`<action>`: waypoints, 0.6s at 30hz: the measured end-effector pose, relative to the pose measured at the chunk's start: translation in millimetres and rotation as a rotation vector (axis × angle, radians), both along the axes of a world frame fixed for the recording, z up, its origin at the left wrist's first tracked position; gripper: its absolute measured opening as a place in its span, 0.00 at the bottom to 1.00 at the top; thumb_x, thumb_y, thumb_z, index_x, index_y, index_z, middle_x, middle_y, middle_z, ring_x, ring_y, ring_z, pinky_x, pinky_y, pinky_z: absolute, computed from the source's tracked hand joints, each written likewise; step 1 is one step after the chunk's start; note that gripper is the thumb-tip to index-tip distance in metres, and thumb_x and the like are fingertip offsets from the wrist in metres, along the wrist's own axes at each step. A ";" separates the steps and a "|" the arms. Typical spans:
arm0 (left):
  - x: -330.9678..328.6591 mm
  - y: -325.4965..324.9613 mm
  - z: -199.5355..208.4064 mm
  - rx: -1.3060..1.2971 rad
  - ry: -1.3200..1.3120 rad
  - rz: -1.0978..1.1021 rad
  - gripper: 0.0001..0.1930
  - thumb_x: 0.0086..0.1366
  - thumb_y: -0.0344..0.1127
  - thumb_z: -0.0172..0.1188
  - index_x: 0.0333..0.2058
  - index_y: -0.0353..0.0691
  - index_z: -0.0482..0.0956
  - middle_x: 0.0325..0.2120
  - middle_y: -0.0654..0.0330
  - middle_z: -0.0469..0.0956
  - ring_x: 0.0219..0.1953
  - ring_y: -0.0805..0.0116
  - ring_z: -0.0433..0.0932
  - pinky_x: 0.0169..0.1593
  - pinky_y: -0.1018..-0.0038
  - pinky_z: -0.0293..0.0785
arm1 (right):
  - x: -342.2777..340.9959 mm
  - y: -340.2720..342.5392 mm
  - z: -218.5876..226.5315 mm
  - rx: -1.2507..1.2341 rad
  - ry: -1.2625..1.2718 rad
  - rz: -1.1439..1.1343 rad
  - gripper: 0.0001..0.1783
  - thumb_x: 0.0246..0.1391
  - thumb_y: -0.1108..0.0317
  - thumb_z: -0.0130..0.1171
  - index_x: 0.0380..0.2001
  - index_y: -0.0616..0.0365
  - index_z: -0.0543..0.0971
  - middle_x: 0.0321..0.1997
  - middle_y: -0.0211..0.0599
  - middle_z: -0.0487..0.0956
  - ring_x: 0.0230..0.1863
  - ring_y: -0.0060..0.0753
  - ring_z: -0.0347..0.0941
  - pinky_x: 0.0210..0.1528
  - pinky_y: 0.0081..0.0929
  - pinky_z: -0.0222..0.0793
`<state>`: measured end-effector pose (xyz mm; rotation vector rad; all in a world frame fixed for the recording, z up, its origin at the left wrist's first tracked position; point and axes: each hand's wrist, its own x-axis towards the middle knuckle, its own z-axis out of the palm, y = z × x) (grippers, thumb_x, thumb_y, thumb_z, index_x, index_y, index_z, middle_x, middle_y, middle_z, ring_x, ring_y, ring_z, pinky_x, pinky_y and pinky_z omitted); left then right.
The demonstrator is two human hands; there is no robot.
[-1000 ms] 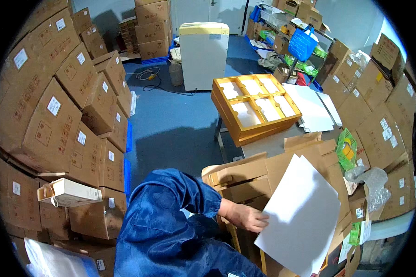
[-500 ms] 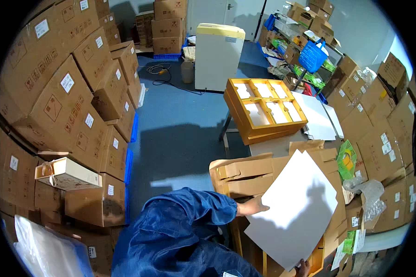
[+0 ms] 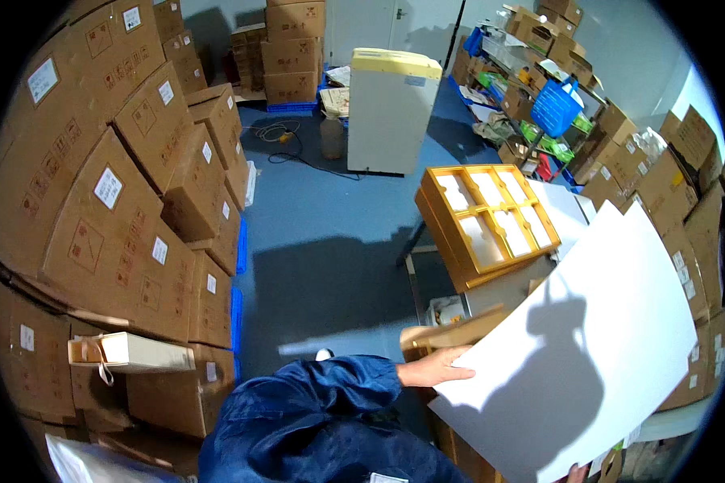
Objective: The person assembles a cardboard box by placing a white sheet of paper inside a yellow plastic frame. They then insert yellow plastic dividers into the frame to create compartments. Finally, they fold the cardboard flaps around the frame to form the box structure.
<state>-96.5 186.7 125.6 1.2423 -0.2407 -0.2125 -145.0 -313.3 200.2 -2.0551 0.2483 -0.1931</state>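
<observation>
Okay, large white rectangular sheets, at least two, slightly fanned, held tilted at front right over the table area. Left hand: grip pinching their left edge, thumb on the upper face. Right hand: only fingertips show, at the sheets' lower edge; rest is out of frame, so can't tell how its grip is set. Dark shadow falls across the top sheet.

Brown cardboard flaps stick out just beyond the left hand, partly under the sheets. Behind: yellow six-compartment tray with white inserts, on the grey table. More flat white sheets lie just beside the tray.

Further out: blue bag back right, white cabinet with cream top on the blue floor, stacked brown cartons along the left, white box with ribbon nearer.
</observation>
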 end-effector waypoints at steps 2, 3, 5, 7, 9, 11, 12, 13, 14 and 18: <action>-6.3 57.0 -16.0 0.024 -0.004 0.050 0.25 0.64 0.35 0.57 0.58 0.35 0.63 0.46 0.61 0.73 0.47 0.75 0.69 0.51 0.76 0.66 | 29.1 77.6 34.2 0.176 0.066 -0.106 0.29 0.57 0.68 0.53 0.61 0.60 0.59 0.58 0.54 0.64 0.55 0.49 0.63 0.59 0.41 0.58; -7.7 85.5 -27.0 0.043 0.012 0.049 0.26 0.63 0.34 0.58 0.58 0.35 0.63 0.47 0.61 0.72 0.47 0.75 0.69 0.51 0.76 0.66 | 46.6 87.1 31.2 -0.026 0.018 -0.053 0.31 0.56 0.67 0.54 0.62 0.55 0.59 0.60 0.53 0.62 0.55 0.49 0.63 0.60 0.41 0.57; -15.9 144.8 -48.6 0.145 0.014 0.221 0.25 0.64 0.34 0.57 0.57 0.35 0.62 0.45 0.61 0.73 0.46 0.75 0.69 0.50 0.77 0.66 | 88.1 138.4 19.7 0.308 -0.094 0.221 0.32 0.53 0.67 0.57 0.59 0.65 0.60 0.54 0.48 0.68 0.53 0.42 0.66 0.55 0.36 0.62; -30.1 207.1 -55.7 0.288 0.196 0.432 0.24 0.64 0.38 0.56 0.55 0.32 0.62 0.41 0.55 0.74 0.44 0.70 0.71 0.47 0.76 0.68 | 113.2 249.5 23.5 0.303 -0.048 0.128 0.26 0.52 0.68 0.58 0.52 0.68 0.66 0.46 0.43 0.73 0.45 0.35 0.69 0.49 0.31 0.65; -62.1 261.6 -78.9 0.327 0.267 0.766 0.20 0.66 0.35 0.51 0.54 0.34 0.62 0.44 0.53 0.74 0.46 0.64 0.74 0.48 0.72 0.70 | 129.5 358.5 31.5 0.237 -0.054 0.170 0.21 0.51 0.68 0.60 0.46 0.68 0.73 0.39 0.41 0.77 0.39 0.32 0.70 0.43 0.28 0.65; -85.9 315.2 -95.7 0.343 0.290 0.854 0.17 0.66 0.35 0.52 0.50 0.34 0.68 0.40 0.53 0.76 0.44 0.63 0.75 0.48 0.72 0.70 | 147.7 434.6 26.1 0.107 -0.061 0.353 0.17 0.53 0.68 0.58 0.45 0.67 0.74 0.38 0.39 0.77 0.37 0.30 0.70 0.40 0.26 0.66; -103.1 336.0 -97.9 0.433 0.269 0.901 0.15 0.65 0.34 0.52 0.48 0.33 0.70 0.37 0.55 0.77 0.41 0.66 0.76 0.46 0.74 0.71 | 158.6 464.3 21.2 0.033 -0.044 0.447 0.15 0.54 0.69 0.56 0.43 0.67 0.74 0.37 0.38 0.77 0.36 0.28 0.69 0.39 0.26 0.67; -118.7 357.5 -106.3 0.325 0.334 0.881 0.14 0.66 0.34 0.51 0.46 0.32 0.71 0.36 0.56 0.77 0.39 0.69 0.76 0.44 0.75 0.72 | 174.8 493.3 10.8 0.015 0.022 0.508 0.14 0.55 0.70 0.54 0.42 0.68 0.74 0.37 0.39 0.77 0.36 0.28 0.69 0.39 0.26 0.67; -131.1 374.5 -104.4 0.285 0.371 0.920 0.13 0.66 0.34 0.50 0.45 0.32 0.71 0.36 0.56 0.77 0.38 0.70 0.76 0.43 0.75 0.72 | 181.7 528.2 7.9 -0.064 0.024 0.541 0.14 0.56 0.71 0.52 0.43 0.69 0.73 0.37 0.39 0.78 0.36 0.28 0.69 0.40 0.28 0.68; -165.2 428.0 -96.4 0.279 0.486 1.069 0.12 0.68 0.35 0.49 0.45 0.33 0.71 0.37 0.55 0.77 0.37 0.71 0.76 0.42 0.76 0.73 | 211.2 629.4 -28.3 -0.509 -0.027 0.628 0.17 0.54 0.63 0.52 0.43 0.63 0.75 0.36 0.54 0.78 0.39 0.50 0.76 0.41 0.37 0.69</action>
